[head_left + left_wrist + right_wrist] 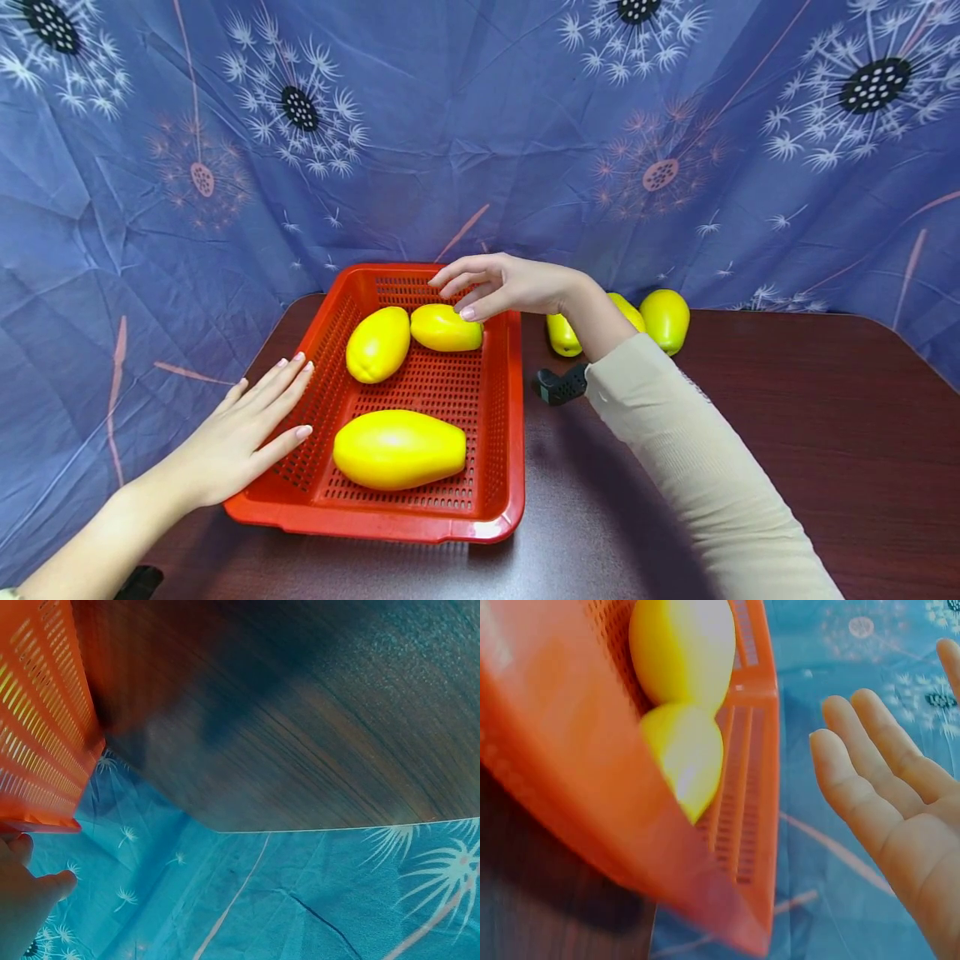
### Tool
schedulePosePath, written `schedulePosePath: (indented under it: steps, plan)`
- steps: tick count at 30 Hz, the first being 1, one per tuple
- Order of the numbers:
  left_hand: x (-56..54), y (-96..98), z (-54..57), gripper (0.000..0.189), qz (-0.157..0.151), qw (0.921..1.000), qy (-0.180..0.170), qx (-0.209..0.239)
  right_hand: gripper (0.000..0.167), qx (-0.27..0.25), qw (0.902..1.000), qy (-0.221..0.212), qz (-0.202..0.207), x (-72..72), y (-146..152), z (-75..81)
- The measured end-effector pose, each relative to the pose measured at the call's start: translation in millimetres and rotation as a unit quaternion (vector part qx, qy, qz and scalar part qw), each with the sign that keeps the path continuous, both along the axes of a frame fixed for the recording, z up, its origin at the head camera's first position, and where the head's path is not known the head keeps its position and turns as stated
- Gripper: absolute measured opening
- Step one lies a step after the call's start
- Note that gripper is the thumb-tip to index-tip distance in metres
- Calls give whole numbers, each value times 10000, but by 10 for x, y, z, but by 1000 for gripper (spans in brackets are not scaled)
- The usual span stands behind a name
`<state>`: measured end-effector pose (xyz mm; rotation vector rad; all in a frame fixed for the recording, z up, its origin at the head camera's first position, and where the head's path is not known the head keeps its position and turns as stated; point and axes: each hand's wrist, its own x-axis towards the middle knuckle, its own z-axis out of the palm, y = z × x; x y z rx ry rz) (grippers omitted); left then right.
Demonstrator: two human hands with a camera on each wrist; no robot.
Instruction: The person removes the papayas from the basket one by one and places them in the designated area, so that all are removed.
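A red perforated plastic basket (390,527) stands on the table, with three yellow papaya-like fruits in it. The largest fruit (400,450) lies near the front; a rounder one (378,344) and a smaller one (442,327) lie side by side at the back. My left hand (243,437) rests on the basket's left rim with its fingers straight. My right hand (510,283) hovers over the back right corner, fingers loosely bent and holding nothing. In the right wrist view, that hand (900,802) is apart from the basket and its fruits.
Several more yellow-green fruits (665,321) sit at the table's back, right of the basket, partly behind my right wrist. A small black device (558,385) shows below that wrist. Blue dandelion-print cloth (465,125) hangs behind the dark wooden table (810,433).
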<state>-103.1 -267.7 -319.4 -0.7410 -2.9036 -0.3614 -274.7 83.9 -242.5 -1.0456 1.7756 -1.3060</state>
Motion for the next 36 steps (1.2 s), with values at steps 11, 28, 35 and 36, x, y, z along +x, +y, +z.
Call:
schedulePosePath:
  steps: [11, 28, 35, 36]
  plan:
    - [7, -9, -19, 65, -17, 10000, 1, 32, 47, -27, 9987, 30, 513, 80, -419, -127]
    - [-9, -1, -19, 64, -3, 10000, -9, 45, 51, 289, 9925, -687, 964, 245, -869, -442]
    - [-16, -9, -9, 65, -11, 10000, -39, 2, 51, 970, 9812, -818, 1451, 266, -932, -583]
    - [-19, -12, -3, 65, -3, 10000, -44, -11, 51, 1068, 9782, -914, 1530, 261, -934, -600]
